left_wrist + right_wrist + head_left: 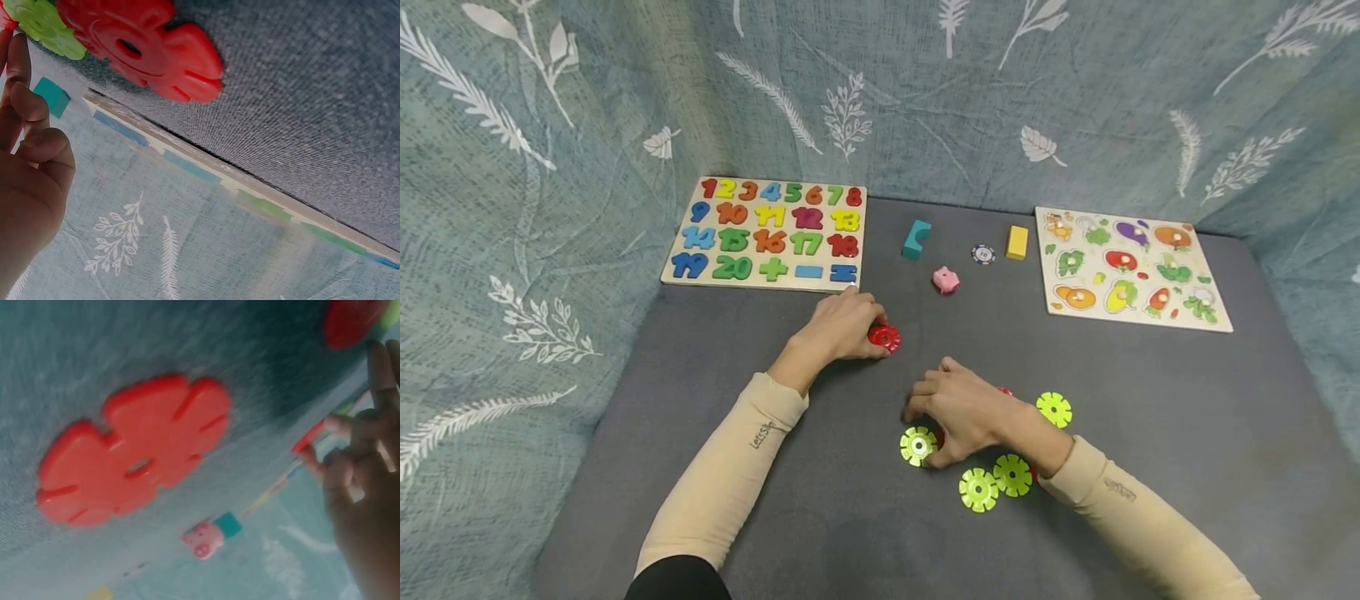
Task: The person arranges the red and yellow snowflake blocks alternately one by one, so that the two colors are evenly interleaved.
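My left hand (842, 325) pinches a red notched disc (892, 335) by its edge. The left wrist view shows a large red disc (150, 50) close up, a yellow-green disc (47, 28) behind it; whether they are joined is unclear. My right hand (966, 407) lies low over the table, thumb and fingers spread around a yellow-green notched disc (912, 437). Part of a red disc (938, 437) shows under that palm. In the blurred right wrist view, a red disc (144, 444) is close up and another red disc (350, 322) is near the fingertips.
Yellow-green discs (978, 482) lie around my right forearm. Farther back are a pink pig toy (946, 280), a teal block (912, 249), a chip (983, 254) and a yellow block (1017, 242). A number board (670, 277) stands back left, a vegetable board (1180, 323) back right.
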### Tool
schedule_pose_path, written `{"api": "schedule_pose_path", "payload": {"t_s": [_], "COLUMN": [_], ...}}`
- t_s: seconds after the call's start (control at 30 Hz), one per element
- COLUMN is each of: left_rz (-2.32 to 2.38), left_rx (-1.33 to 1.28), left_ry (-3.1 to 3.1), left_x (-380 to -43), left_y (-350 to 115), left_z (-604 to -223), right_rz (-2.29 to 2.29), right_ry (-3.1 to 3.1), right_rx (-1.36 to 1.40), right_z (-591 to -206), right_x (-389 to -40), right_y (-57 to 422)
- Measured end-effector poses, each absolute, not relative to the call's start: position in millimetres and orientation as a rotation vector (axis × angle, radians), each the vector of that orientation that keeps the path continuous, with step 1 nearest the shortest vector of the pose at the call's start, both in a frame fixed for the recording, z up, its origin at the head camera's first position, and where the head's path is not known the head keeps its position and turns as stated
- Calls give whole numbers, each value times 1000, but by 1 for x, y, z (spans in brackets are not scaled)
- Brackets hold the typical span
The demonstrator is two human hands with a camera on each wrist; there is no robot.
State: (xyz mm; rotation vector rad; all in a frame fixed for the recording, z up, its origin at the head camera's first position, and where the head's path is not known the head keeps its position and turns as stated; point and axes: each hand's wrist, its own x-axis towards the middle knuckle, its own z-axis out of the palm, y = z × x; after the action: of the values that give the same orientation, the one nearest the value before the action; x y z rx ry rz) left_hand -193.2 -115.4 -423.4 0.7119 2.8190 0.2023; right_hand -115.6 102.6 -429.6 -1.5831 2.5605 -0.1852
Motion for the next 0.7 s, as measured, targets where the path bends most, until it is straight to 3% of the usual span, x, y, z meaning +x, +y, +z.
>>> {"api": "schedule_pose_path", "payload": {"t_s": [0.3,0.7], "left_rz": [219,210], "left_rx": [706,715], "left_ry": [2813,2821], "left_x": [-192,-192], "left_y": [-116,-117], "left_z": [-423,-423], "right_rz": [37,0], "right_ry": [2574,2575], "right_rx": [-1657,-1718], "right_z": [-431,-435], "right_x": [-97,-93], "right_y": [97,96]}}
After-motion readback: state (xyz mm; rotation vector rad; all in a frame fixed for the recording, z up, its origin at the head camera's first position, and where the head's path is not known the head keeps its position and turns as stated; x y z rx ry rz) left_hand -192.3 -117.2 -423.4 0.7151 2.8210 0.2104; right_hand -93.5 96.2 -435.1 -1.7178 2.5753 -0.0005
